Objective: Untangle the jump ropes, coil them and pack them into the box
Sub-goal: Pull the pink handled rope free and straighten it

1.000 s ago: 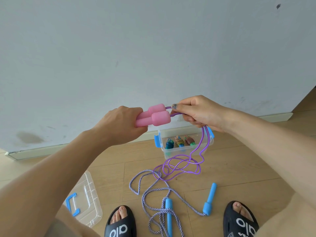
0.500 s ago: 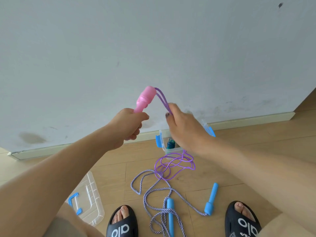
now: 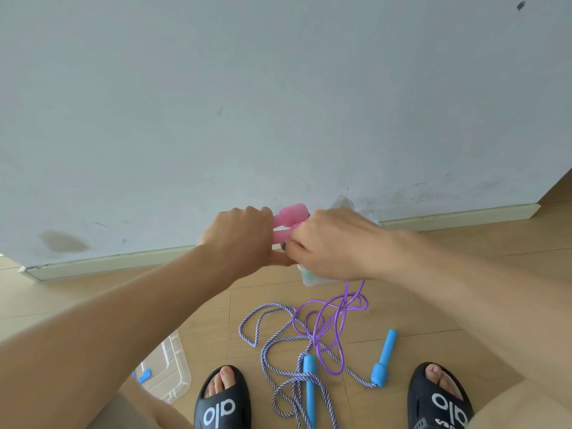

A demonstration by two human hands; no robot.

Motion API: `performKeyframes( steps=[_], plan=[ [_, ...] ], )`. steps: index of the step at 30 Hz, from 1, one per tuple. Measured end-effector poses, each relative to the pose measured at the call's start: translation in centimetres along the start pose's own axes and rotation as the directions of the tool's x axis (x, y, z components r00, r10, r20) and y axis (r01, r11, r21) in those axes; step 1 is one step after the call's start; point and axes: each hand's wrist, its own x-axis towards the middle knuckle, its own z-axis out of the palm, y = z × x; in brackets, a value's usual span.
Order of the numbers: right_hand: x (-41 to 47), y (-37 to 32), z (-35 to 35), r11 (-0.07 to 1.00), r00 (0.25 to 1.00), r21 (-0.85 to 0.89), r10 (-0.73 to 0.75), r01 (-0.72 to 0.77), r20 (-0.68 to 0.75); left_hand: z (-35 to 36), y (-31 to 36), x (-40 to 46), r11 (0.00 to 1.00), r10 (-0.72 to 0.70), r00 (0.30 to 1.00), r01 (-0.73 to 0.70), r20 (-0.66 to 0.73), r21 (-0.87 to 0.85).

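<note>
Wooden plank flooring (image 3: 185,308) is met by a pale grey wall (image 3: 278,88) with a light skirting board along its foot. Both hands are raised in front of the wall. Two pink handles (image 3: 289,216) are gripped side by side in the left hand (image 3: 240,235), its fingers curled round them. The right hand (image 3: 335,243) is held against the handle ends, fingers curled; the purple rope (image 3: 332,317) hangs from beneath it, but the exact grip cannot be told. That rope drops in loose loops onto the floor, where it is crossed with a blue-and-white braided rope (image 3: 278,345). Two blue handles (image 3: 383,357) of the braided rope lie on the floor between a pair of black slides (image 3: 223,404). The clear box (image 3: 309,278) is mostly hidden behind the right hand, near the skirting board. A clear lid (image 3: 173,366) with blue clips lies near the floor's left edge.
</note>
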Motion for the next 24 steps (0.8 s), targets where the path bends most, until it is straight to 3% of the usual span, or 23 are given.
performKeyframes(
  steps=[7,11,14,15,18,20,24],
  plan=[
    [0.6,1.5,-0.5,0.946,1.000,0.325,-0.013,0.012,0.000,0.0,1.0,-1.4,0.992,0.122,0.985,-0.116,-0.121,0.056],
    [0.2,2.5,-1.2,0.815,1.000,0.580,0.008,-0.012,0.010,0.4,1.3,-1.8,0.982,0.188,0.974,-0.186,-0.129,0.028],
    [0.2,3.8,-2.0,0.661,0.995,0.750,0.088,-0.029,-0.039,0.4,1.2,-1.8,0.963,0.252,0.959,-0.261,-0.133,-0.060],
    [0.5,4.1,-1.9,0.669,0.991,0.743,0.109,-0.010,-0.084,0.2,1.3,-1.9,0.953,0.275,0.951,-0.290,-0.143,-0.092],
    [1.6,4.6,-0.8,0.836,0.963,0.549,0.145,0.004,-0.228,-0.5,1.9,-2.5,0.918,0.336,0.925,-0.364,-0.179,-0.159],
    [2.1,4.9,0.0,0.843,0.950,0.538,0.193,-0.032,-0.246,-0.9,2.1,-2.8,0.884,0.368,0.913,-0.403,-0.179,-0.237],
    [2.9,5.3,0.9,0.649,0.912,0.753,0.367,-0.111,-0.182,-1.6,2.0,-3.1,0.690,0.344,0.919,-0.387,-0.193,-0.611]
  ],
)
